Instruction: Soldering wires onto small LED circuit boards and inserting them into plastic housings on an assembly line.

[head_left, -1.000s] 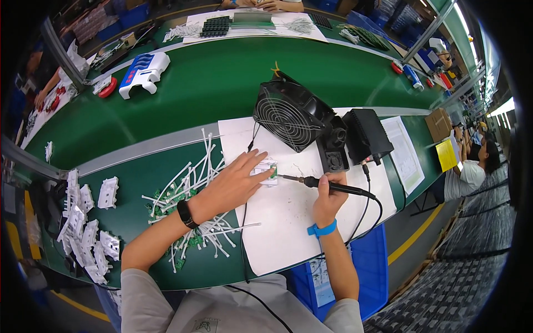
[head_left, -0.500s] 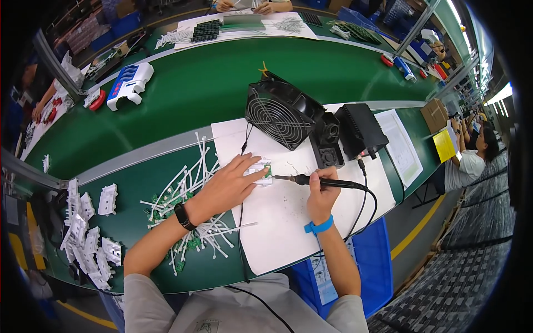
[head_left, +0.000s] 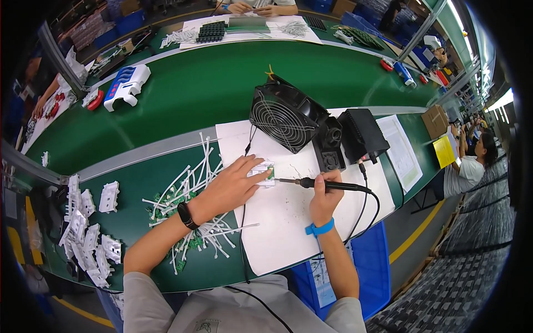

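My left hand [head_left: 236, 186] lies across a small white plastic housing [head_left: 268, 182], its fingers holding the piece against the white sheet [head_left: 277, 233]. A green circuit board [head_left: 271, 172] shows in the housing beside my fingertips. In my right hand [head_left: 325, 202] is a soldering iron [head_left: 308, 182], its thin tip pointing left at the housing's edge; whether the tip touches cannot be made out. Left of the sheet, white cables with green boards [head_left: 194, 242] lie in a loose pile, partly under my left forearm. Farther left are several white plastic housings [head_left: 91, 241] in a heap.
A black fan [head_left: 283, 116] stands beyond my hands, beside a black soldering stand [head_left: 330, 150] and a black power box [head_left: 361, 136]. The iron's cord loops at right. A blue bin [head_left: 372, 272] sits below the table edge. Another person's hands [head_left: 266, 10] work across the green bench.
The iron and my right hand have shifted slightly right and down in the picture. My left hand stays on the housing. The whole view has moved a little.
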The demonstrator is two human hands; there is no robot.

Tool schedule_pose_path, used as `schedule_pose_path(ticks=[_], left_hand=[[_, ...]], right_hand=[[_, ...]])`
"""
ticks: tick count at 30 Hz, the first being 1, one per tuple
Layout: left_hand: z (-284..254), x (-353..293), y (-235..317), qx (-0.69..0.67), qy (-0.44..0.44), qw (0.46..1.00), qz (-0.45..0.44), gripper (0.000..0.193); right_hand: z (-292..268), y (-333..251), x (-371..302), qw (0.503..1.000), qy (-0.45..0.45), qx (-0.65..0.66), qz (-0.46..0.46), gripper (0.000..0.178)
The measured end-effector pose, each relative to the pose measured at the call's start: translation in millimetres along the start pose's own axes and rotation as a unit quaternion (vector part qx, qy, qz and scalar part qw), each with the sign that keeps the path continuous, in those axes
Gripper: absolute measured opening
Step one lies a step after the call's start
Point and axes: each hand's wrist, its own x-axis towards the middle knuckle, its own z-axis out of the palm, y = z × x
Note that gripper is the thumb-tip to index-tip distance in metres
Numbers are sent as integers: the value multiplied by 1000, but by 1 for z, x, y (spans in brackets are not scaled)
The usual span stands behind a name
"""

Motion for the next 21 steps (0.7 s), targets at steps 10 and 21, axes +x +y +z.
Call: schedule_pose_path(ticks=[10, 21], left_hand=[[-9, 5, -1, -53, -39, 998, -10, 49], [4, 21, 8, -52, 44, 995, -79, 36]], right_hand=[[-1, 3, 7, 997, 66, -36, -11, 15], [-2, 0, 14, 999, 25, -26, 24, 10]])
